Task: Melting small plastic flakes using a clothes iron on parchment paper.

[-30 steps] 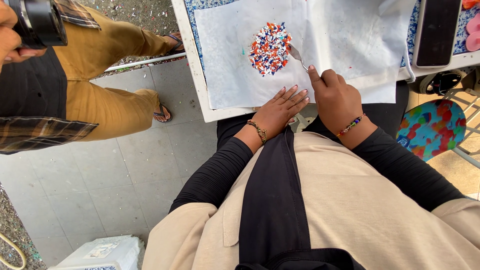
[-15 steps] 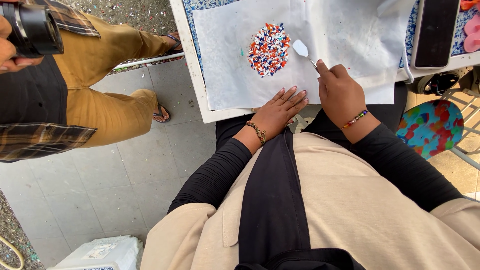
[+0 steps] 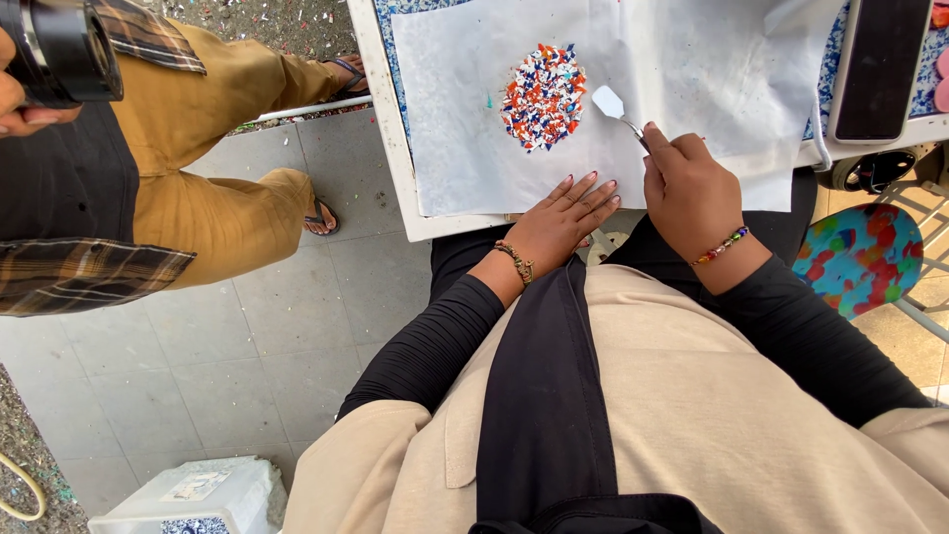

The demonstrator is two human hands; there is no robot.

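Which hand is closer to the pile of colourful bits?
Right. The right hand holds a small spatula just beside the pile; the left hand lies flat on the paper's near edge, further away.

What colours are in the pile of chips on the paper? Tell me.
The pile mixes red, orange, blue and white; head view.

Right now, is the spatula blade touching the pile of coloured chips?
No, the spatula blade sits just right of the pile, with bare paper between.
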